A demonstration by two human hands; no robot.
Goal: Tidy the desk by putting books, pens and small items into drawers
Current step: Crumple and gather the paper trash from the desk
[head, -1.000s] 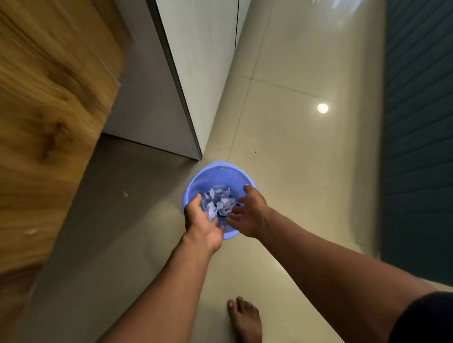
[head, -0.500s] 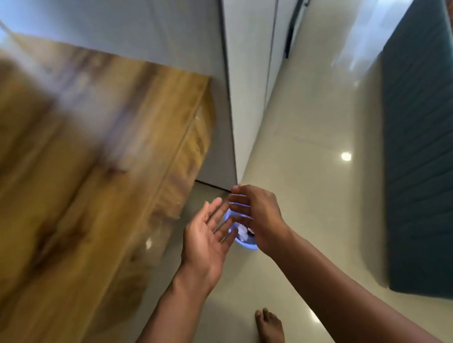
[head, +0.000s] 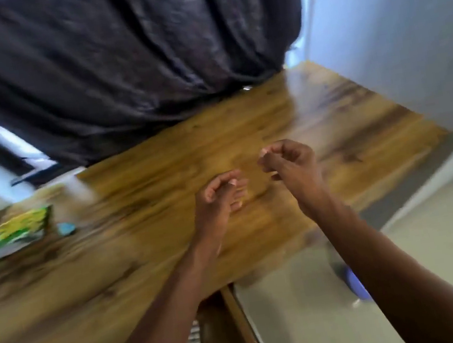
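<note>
Room: we see a dark curtain (head: 119, 63) hanging behind the tabletop (head: 121, 265), a pale wall at right, and a glossy tiled floor (head: 438, 241) below.
Tabletop: wood-grained, blurred by camera motion.
Task things: a yellow-green book (head: 18, 231) lies at the far left of the tabletop, with a small blue item (head: 66, 229) just beside it on its right; both are well apart from our hands.
Drawer (head: 215, 330): open under the near edge; contents too blurred to tell.
Left hand (head: 219, 199): above the tabletop, fingers loosely curled, grip holding nothing.
Right hand (head: 289, 161): beside the left, fingers curled in; we see nothing held.
Bowl (head: 356, 287): blue, on the floor, partly hidden by our right forearm.
</note>
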